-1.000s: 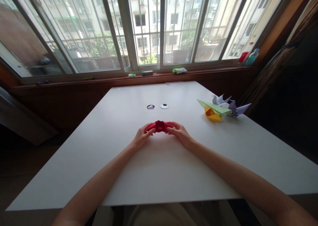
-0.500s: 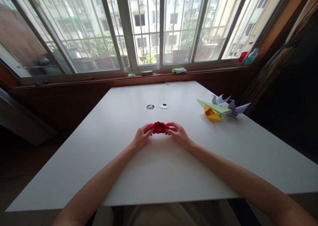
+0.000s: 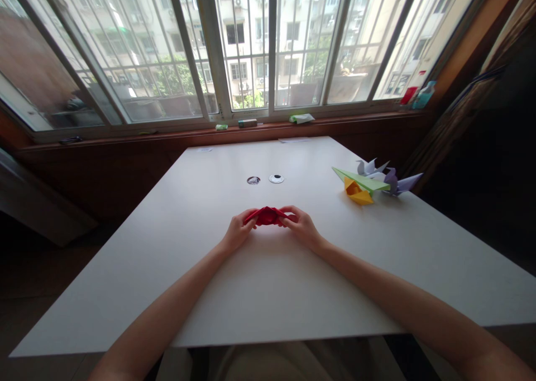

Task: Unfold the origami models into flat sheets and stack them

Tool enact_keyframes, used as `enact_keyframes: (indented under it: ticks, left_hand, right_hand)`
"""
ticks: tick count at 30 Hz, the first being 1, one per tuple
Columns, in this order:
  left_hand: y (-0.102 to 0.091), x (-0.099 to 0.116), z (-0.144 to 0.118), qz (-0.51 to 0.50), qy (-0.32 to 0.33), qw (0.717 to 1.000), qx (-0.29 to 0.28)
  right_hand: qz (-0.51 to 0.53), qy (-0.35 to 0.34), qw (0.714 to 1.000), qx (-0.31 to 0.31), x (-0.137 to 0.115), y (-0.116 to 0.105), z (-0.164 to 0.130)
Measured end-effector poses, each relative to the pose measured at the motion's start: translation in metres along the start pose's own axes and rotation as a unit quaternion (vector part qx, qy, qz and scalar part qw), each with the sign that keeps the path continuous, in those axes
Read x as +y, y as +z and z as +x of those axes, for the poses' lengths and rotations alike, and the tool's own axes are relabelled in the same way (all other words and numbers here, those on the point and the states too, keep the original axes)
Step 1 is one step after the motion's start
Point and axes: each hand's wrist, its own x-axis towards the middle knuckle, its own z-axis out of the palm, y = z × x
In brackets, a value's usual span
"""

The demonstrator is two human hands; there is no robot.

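A red folded paper piece [image 3: 268, 216] is stretched between my two hands, above the middle of the white table [image 3: 259, 291]. My left hand [image 3: 239, 229] pinches its left end, thumb toward me. On the other end, my right hand [image 3: 302, 227] grips with thumb and fingers closed. The piece's middle bulges into a hollow, angular shape with a peak along the top edge. My fingers partly cover both its ends.
At the table's right lie folded papers: a yellow boat [image 3: 358, 193], a light green plane [image 3: 364, 181], a purple crane [image 3: 397, 182] and a pale crane [image 3: 372, 167]. Beyond my hands are two round table inserts [image 3: 276, 179]. Small items, including a green packet [image 3: 301, 118], rest on the windowsill.
The red paper's middle has become wider and more angular, its rounded opening now flatter. Both hands have stayed nearly in place on its ends.
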Motion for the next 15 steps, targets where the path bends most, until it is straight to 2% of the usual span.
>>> enact_keyframes:
  ticks: [15]
  left_hand:
    - [0.0006, 0.0049, -0.0011, 0.029, 0.005, 1.0, -0.001]
  right_hand:
    - [-0.07, -0.017, 0.997, 0.034, -0.0085, 0.0018, -0.0035]
